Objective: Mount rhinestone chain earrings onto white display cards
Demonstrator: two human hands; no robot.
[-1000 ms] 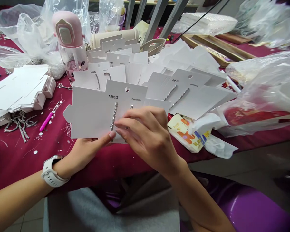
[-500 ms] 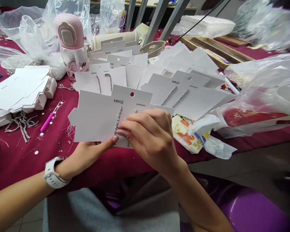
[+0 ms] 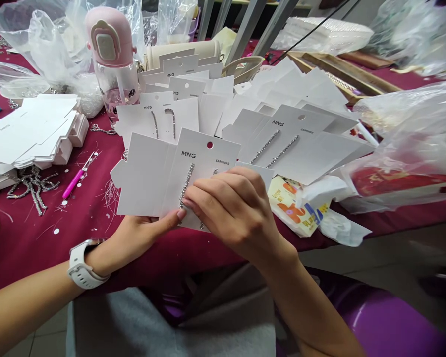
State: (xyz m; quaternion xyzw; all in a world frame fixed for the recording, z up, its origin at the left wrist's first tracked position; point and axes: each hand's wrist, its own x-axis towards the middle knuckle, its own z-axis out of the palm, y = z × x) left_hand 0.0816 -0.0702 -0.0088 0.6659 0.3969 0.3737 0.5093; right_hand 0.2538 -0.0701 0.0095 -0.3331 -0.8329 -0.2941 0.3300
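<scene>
Two hands hold one white MNG earring card [image 3: 204,158] up over a dark red table cloth [image 3: 29,248]. The left hand [image 3: 141,235] grasps the card's bottom edge, with the thumb [image 3: 176,214] on the front and the other fingers out of sight behind it. The right hand [image 3: 234,210] presses its fingers on the front, over part of the card's two sparkly strips [image 3: 186,186]. The card looks light, thin and a bit stiff, so a hard squeeze may bend it. Its bare edges look like the best place to hold it, since the strips seem small and easy to knock. Behind the card lies a big heap of cards [image 3: 282,99]. Left of the card sit a pink tool [image 3: 74,182] and a tangle of sparkly chain [image 3: 33,191].
</scene>
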